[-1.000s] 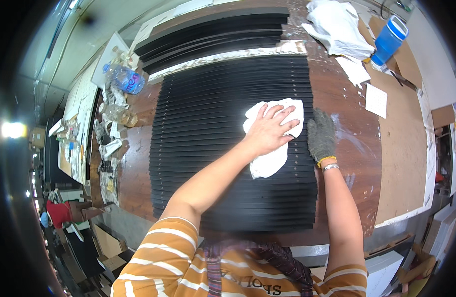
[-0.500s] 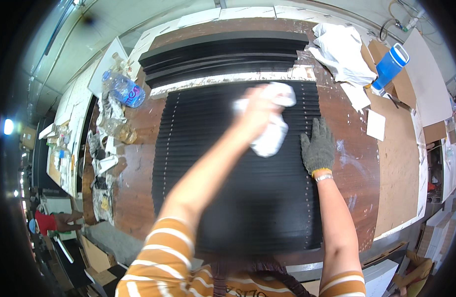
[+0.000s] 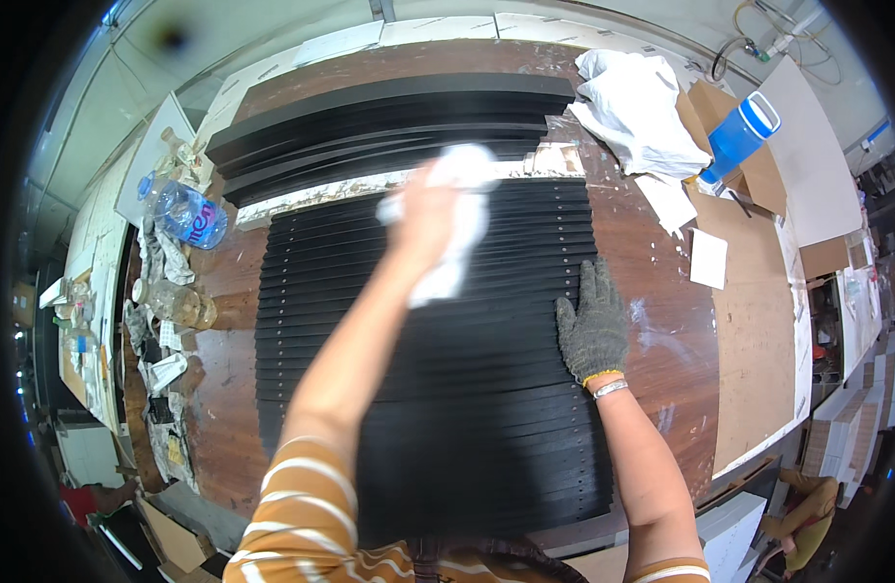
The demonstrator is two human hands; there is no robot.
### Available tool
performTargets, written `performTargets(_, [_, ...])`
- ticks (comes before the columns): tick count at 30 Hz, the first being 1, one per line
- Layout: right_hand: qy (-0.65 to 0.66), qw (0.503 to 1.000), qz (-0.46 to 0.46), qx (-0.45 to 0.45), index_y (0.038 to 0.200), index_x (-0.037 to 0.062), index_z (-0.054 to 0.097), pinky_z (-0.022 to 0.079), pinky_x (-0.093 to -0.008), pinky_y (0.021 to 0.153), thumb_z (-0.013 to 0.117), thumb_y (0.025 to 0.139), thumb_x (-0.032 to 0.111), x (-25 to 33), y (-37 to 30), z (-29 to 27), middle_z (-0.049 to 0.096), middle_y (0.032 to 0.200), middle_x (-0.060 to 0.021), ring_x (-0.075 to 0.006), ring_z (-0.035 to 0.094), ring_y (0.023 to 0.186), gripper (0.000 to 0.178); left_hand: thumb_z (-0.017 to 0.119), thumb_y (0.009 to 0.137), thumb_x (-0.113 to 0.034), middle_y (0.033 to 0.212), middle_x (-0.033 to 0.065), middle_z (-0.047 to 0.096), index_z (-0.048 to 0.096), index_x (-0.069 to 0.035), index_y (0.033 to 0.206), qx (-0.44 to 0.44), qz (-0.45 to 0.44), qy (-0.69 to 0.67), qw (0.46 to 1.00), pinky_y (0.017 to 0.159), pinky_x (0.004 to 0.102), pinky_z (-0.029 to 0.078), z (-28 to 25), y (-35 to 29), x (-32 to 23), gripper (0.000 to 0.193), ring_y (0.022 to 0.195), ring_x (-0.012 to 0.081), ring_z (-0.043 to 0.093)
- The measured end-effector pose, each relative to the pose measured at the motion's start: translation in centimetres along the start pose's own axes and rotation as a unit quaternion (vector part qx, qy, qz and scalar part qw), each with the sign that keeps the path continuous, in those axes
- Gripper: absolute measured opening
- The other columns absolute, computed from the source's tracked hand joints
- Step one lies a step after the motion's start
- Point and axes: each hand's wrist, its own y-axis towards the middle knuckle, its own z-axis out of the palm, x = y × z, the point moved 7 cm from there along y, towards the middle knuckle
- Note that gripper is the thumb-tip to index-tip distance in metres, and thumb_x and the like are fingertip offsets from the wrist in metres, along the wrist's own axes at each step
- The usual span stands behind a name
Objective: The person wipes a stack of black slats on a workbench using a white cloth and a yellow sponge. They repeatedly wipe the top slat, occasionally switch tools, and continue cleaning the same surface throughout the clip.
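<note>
Rows of black slats (image 3: 370, 340), laid side by side with small holes near their ends, cover the middle of the table. My bare left hand (image 3: 424, 222), blurred by motion, grips a white cloth (image 3: 449, 267) over the far part of these slats. Parts of the cloth stick out on both sides of the hand. In a grey knit glove, my right hand (image 3: 595, 325) rests flat on the slats' right edge, its fingers stretched out. Beyond the slats lies a stack of longer black strips (image 3: 389, 121).
On the brown table (image 3: 671, 360), a large plastic bottle (image 3: 190, 214), a jar (image 3: 180, 303) and rags stand at the left. White cloth (image 3: 637, 112), a blue jug (image 3: 739, 141) and cardboard (image 3: 758, 350) lie at the right. Other people (image 3: 807, 520) are at the lower sides.
The view has shifted, so the table's things appear further left. My left hand has moved left across the slats with the white cloth. My right hand stays at the right edge.
</note>
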Motion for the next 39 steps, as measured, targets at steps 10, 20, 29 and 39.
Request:
performTargets(10, [0.023,0.999,0.012,0.023,0.161,0.0033,0.035,0.030,-0.0493,0.125,0.063,0.099,0.032,0.5,0.0,-0.5,0.032,0.169,-0.0201,-0.0384,0.038,0.150,0.073,0.065,0.092,-0.013,0.151,0.0079,0.056,0.076,-0.006,0.114,-0.007,0.362,0.369,0.856,0.106,0.0472,0.047,-2.7,2.0,10.0,0.026,0.123,0.0348,0.057])
performTargets(20, [0.014,1.000,-0.003,-0.016,0.159,0.0033,0.040,0.033,-0.0487,0.123,0.063,0.099,0.032,-0.3,-0.1,0.1,0.036,0.167,-0.0202,-0.0381,0.042,0.148,0.070,0.054,0.102,-0.016,0.122,0.0234,0.067,0.073,0.000,0.115,-0.259,0.079,0.378,0.885,0.090,0.0529,0.051,-27.2,-4.4,7.7,0.028,0.103,0.0408,0.064])
performTargets(29, [-0.007,0.999,-0.028,-0.037,0.157,0.0027,0.042,0.033,-0.0444,0.124,0.061,0.101,0.030,-0.5,0.4,0.6,0.038,0.166,-0.0212,-0.0363,0.040,0.151,0.065,0.061,0.099,-0.021,0.121,0.0199,0.067,0.063,-0.012,0.140,-0.116,0.125,0.420,0.891,0.100,0.0503,0.049,-20.7,-7.2,12.9,0.042,0.117,0.0374,0.062])
performTargets(39, [0.004,1.000,-0.015,-0.017,0.160,0.0039,0.038,0.032,-0.0418,0.125,0.057,0.104,0.031,-1.0,0.7,1.1,0.037,0.167,-0.0188,-0.0343,0.038,0.153,0.065,0.067,0.098,-0.029,0.126,0.0243,0.062,0.062,-0.008,0.138,0.139,0.022,0.305,0.942,0.107,0.0445,0.045,-13.4,-17.5,8.0,0.046,0.121,0.0367,0.057])
